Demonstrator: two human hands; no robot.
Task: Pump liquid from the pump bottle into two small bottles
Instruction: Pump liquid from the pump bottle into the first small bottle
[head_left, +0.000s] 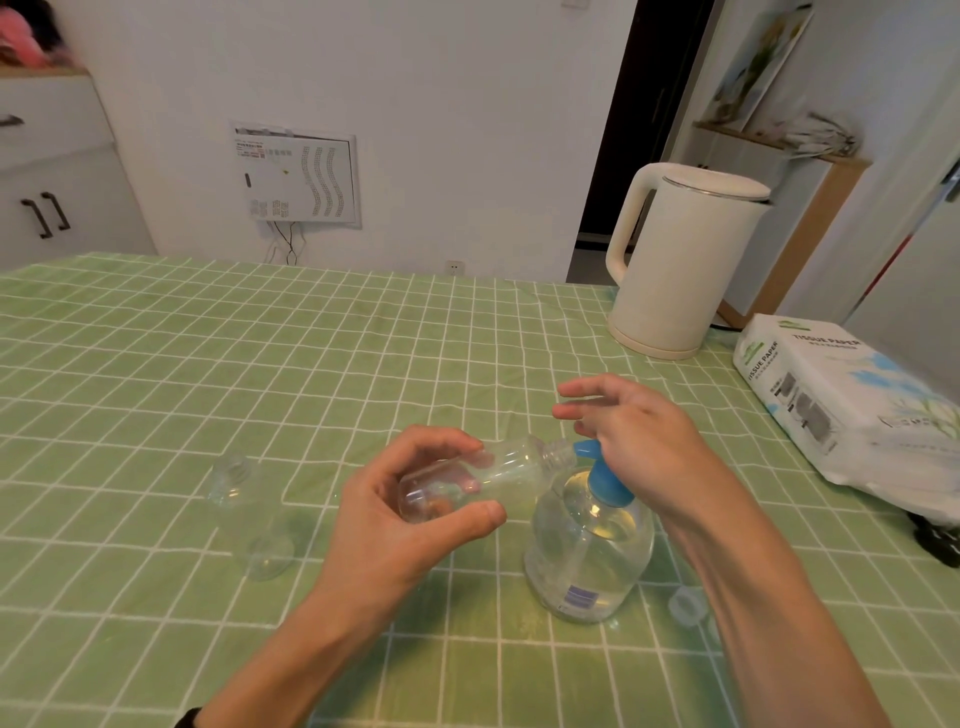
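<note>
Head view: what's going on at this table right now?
A person is filling small bottles from a pump bottle that stands on the green checked tablecloth. The left hand holds one small clear bottle tilted, its open neck at the blue pump nozzle. The right hand rests on the pump head, fingers spread. A second small bottle stands to the left, and a loose cap lies beside the pump bottle.

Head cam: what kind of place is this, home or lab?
Most likely a home dining or kitchen area: a green checked tablecloth, an electric kettle, a tissue paper pack, and white cabinets behind.
</note>
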